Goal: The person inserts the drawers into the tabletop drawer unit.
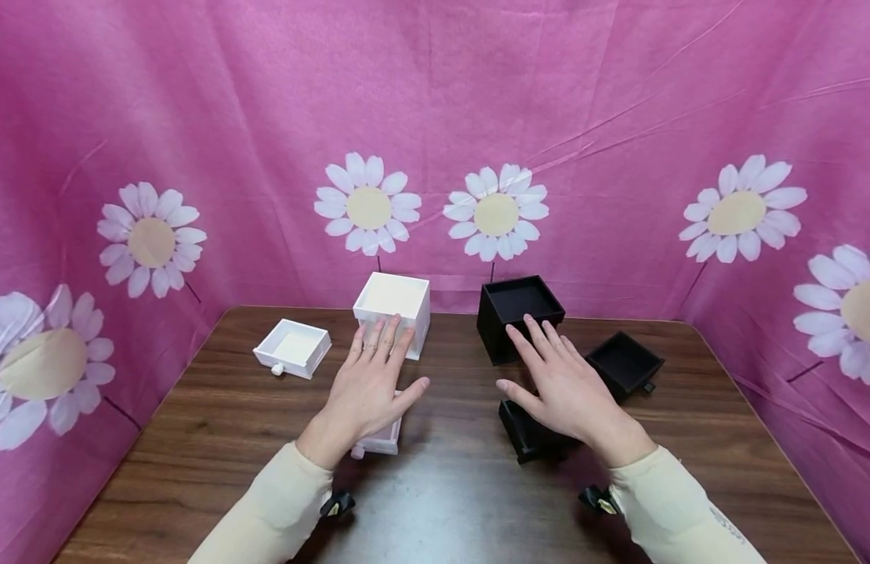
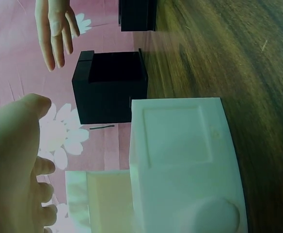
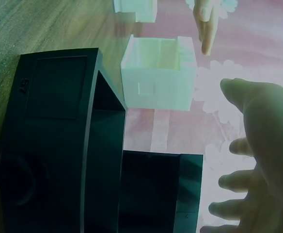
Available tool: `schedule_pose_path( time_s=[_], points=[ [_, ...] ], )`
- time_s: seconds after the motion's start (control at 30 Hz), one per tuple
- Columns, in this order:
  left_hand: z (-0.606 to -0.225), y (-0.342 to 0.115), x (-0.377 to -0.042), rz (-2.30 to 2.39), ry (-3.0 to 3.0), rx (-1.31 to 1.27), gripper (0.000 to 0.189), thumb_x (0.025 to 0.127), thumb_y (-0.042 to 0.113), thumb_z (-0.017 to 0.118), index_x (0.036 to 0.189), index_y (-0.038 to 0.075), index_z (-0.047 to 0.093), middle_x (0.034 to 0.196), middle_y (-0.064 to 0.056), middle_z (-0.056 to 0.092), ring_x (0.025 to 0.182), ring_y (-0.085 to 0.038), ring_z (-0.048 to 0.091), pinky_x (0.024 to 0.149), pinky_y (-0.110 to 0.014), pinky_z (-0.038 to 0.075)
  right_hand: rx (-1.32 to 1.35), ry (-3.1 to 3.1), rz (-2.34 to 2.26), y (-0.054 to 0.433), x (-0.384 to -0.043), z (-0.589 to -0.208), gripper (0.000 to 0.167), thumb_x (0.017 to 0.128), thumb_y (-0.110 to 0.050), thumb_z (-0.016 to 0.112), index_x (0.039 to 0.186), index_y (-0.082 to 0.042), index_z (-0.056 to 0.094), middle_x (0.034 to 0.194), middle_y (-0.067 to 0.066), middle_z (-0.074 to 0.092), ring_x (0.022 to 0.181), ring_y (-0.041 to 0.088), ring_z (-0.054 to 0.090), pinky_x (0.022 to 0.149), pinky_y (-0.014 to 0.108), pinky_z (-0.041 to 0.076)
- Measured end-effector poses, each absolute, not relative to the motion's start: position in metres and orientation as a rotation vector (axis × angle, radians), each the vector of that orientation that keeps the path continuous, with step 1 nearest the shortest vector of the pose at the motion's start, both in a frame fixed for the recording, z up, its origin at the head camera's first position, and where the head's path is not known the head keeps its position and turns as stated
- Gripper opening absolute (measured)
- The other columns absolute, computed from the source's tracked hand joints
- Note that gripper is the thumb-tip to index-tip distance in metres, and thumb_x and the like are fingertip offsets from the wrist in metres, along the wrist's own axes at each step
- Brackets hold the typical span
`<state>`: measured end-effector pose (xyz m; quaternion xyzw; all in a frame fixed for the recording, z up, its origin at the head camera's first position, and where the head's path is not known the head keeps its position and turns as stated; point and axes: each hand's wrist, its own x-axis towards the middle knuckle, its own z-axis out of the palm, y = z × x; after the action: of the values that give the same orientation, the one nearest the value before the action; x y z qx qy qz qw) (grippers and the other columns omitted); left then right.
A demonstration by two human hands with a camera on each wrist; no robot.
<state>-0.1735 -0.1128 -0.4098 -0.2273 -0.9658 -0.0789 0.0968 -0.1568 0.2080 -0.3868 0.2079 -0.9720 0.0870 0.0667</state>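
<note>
My left hand, fingers straight and thumb out to the side, is held palm down over a small white drawer. The left wrist view shows this drawer's front with its round knob. Beyond the fingertips stands a white box with an open front. On the other side, my right hand is spread the same way above a black drawer, hiding part of it. Behind its fingertips stands a matching black box. Neither hand holds anything; in the wrist views both palms are apart from the drawers.
Another white drawer lies to the left of the white box, its knob facing me. A second black drawer sits at an angle right of the black box. A pink curtain with daisies surrounds the brown wooden table.
</note>
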Motion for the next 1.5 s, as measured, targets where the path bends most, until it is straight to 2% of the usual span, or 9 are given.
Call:
schedule_pose_path(
  time_s=[0.23,0.37,0.53,0.73,0.9,1.1,1.27,1.4,1.5],
  points=[
    [-0.411,-0.117,-0.173,-0.230,-2.854,-0.668,0.085,0.105,0.063,0.047,0.170,0.008,0.033,0.179,-0.019,0.022,0.167,-0.040,0.021,0.136,-0.059,0.013,0.656,-2.862,0.303,0.207,-0.161,-0.388,0.081,0.106,-0.055,0.063,0.169,-0.012,0.035,0.174,0.021,0.035,0.160,0.046,0.037,0.126,0.061,0.037],
    [-0.411,-0.119,-0.172,-0.268,-2.858,-0.658,0.084,0.105,0.063,0.049,0.169,0.010,0.034,0.178,-0.018,0.026,0.167,-0.039,0.023,0.137,-0.058,0.012,0.657,-2.800,0.343,0.205,-0.163,-0.390,0.076,0.104,-0.051,0.066,0.164,-0.009,0.045,0.167,0.021,0.047,0.153,0.044,0.048,0.119,0.060,0.047],
    [-0.409,-0.122,-0.171,-0.312,-2.831,-0.653,0.082,0.105,0.061,0.051,0.168,0.010,0.037,0.177,-0.016,0.032,0.165,-0.040,0.029,0.136,-0.058,0.018,0.648,-2.705,0.417,0.201,-0.165,-0.391,0.064,0.102,-0.045,0.071,0.154,-0.008,0.058,0.154,0.018,0.063,0.137,0.038,0.066,0.102,0.059,0.058],
    [-0.406,-0.125,-0.169,-0.357,-2.788,-0.635,0.078,0.104,0.057,0.055,0.165,0.010,0.043,0.171,-0.015,0.045,0.158,-0.037,0.043,0.132,-0.056,0.030,0.601,-2.637,0.492,0.197,-0.168,-0.392,0.052,0.102,-0.036,0.072,0.146,-0.009,0.065,0.131,0.015,0.078,0.114,0.038,0.076,0.091,0.059,0.060],
    [-0.408,-0.127,-0.166,-0.384,-2.689,-0.629,0.071,0.102,0.050,0.062,0.157,0.007,0.053,0.156,-0.015,0.062,0.140,-0.035,0.064,0.118,-0.054,0.049,0.608,-2.592,0.548,0.194,-0.170,-0.393,0.044,0.103,-0.029,0.072,0.141,-0.008,0.068,0.122,0.009,0.081,0.106,0.034,0.077,0.086,0.056,0.060],
    [-0.408,-0.131,-0.165,-0.424,-2.599,-0.609,0.065,0.100,0.043,0.067,0.152,0.006,0.057,0.137,-0.016,0.075,0.111,-0.040,0.077,0.095,-0.054,0.060,0.625,-2.551,0.644,0.191,-0.177,-0.391,0.040,0.103,-0.022,0.072,0.139,-0.005,0.070,0.119,0.010,0.081,0.107,0.032,0.077,0.088,0.056,0.061],
    [-0.409,-0.135,-0.164,-0.414,-2.524,-0.618,0.057,0.098,0.039,0.070,0.145,0.007,0.062,0.104,-0.013,0.082,0.082,-0.038,0.078,0.069,-0.052,0.060,0.655,-2.507,0.717,0.187,-0.185,-0.392,0.038,0.102,-0.019,0.073,0.137,-0.005,0.071,0.118,0.012,0.081,0.106,0.029,0.077,0.089,0.053,0.061],
    [-0.410,-0.138,-0.162,-0.414,-2.497,-0.623,0.051,0.097,0.035,0.071,0.139,0.006,0.065,0.078,-0.008,0.075,0.072,-0.034,0.074,0.063,-0.049,0.058,0.665,-2.526,0.753,0.185,-0.189,-0.391,0.037,0.102,-0.019,0.072,0.137,-0.006,0.071,0.118,0.012,0.081,0.104,0.029,0.077,0.090,0.053,0.061],
    [-0.409,-0.141,-0.160,-0.433,-2.495,-0.621,0.049,0.097,0.034,0.072,0.136,0.005,0.067,0.083,-0.010,0.078,0.075,-0.034,0.076,0.067,-0.049,0.059,0.665,-2.550,0.760,0.184,-0.191,-0.389,0.038,0.103,-0.020,0.072,0.138,-0.006,0.070,0.119,0.012,0.081,0.105,0.029,0.077,0.091,0.054,0.061]
  ],
)
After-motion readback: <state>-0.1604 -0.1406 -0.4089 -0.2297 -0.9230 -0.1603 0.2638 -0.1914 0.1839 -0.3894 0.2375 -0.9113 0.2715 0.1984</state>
